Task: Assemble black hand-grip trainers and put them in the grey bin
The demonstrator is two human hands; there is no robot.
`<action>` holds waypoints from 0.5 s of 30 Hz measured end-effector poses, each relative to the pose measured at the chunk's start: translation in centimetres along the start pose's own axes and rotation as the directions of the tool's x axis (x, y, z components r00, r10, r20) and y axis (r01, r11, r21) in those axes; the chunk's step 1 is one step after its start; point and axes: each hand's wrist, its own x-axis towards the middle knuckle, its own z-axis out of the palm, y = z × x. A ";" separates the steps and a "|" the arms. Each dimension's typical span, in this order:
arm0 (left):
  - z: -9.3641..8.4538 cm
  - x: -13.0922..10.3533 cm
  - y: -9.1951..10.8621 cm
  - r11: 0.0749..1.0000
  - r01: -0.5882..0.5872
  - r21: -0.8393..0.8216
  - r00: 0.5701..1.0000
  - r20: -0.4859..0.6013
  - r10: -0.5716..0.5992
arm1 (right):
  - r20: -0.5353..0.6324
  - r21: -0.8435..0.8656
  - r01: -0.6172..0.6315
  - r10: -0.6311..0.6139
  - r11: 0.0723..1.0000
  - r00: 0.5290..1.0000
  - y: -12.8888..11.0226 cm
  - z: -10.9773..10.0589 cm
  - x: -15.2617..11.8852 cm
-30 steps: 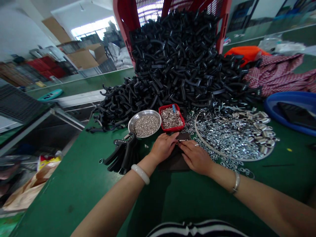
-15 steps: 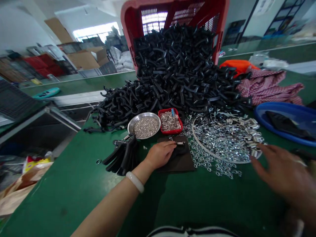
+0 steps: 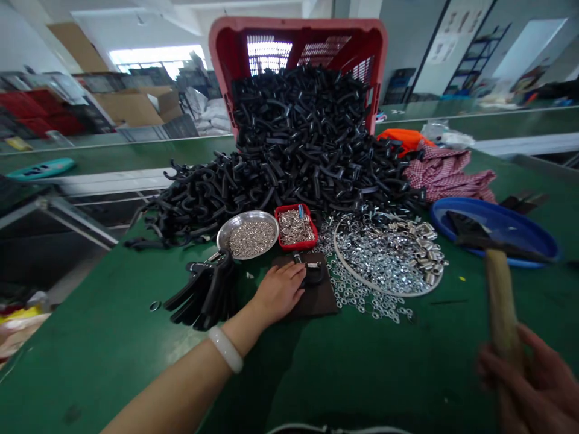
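Observation:
My left hand [image 3: 278,292] is closed at the left end of a black curved handle [image 3: 314,277], which lies on a dark square pad [image 3: 323,304]. A small metal spring [image 3: 313,265] sits on that handle, just past my fingertips. At the lower right, my right hand [image 3: 538,377] grips a hammer [image 3: 501,301] by its wooden shaft. The hammer's dark head is raised in front of the blue tray, blurred by motion. Left of my left hand, several black handles [image 3: 210,286] with springs lie in a bunch.
A red crate [image 3: 377,108] spills a heap of black handles [image 3: 312,150]. Before it stand a metal dish [image 3: 221,238] of small parts and a red tray [image 3: 296,245] of pins. Metal links [image 3: 380,256] spread inside and around a pale hoop. A blue tray [image 3: 549,241] lies right.
My right hand, which was bare and stretched beside the metal links, now holds the hammer lower right. My left hand stays at the black handle. The whole view has turned slightly right.

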 end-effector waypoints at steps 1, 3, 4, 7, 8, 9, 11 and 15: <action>-0.1 0.1 -0.1 1.000 0.005 -0.002 1.000 0.000 -0.005 | 0.078 0.112 -0.050 0.042 0.992 0.996 -1.8 0.7 0.1; -0.1 0.3 -0.4 1.000 0.014 -0.010 1.000 -0.004 -0.014 | 0.190 0.140 0.001 -0.028 0.990 0.981 -5.2 2.1 0.7; -0.1 0.3 -0.5 1.000 0.019 -0.017 1.000 -0.006 -0.019 | 0.220 0.088 0.095 -0.113 0.992 0.969 -6.5 2.8 1.2; 0.0 0.1 -0.5 0.998 0.043 -0.042 0.999 -0.009 -0.044 | 0.329 -0.065 0.400 -0.359 0.914 0.873 -9.2 4.5 3.3; 0.1 0.1 -0.5 0.997 0.054 -0.050 0.998 -0.008 -0.055 | 0.380 -0.075 0.465 -0.406 0.882 0.831 -9.7 4.8 3.9; 0.2 0.0 -0.5 0.996 0.064 -0.059 0.998 -0.005 -0.064 | 0.423 -0.075 0.507 -0.433 0.859 0.796 -10.0 5.0 4.3; 0.3 0.0 -0.6 0.994 0.073 -0.081 0.997 0.003 -0.073 | 0.463 -0.075 0.539 -0.449 0.839 0.764 -10.6 5.0 4.7; 0.2 -0.1 -0.7 0.988 0.082 -0.127 0.996 -0.011 -0.084 | 0.316 -0.143 0.471 -0.411 0.870 0.855 -11.0 4.6 4.1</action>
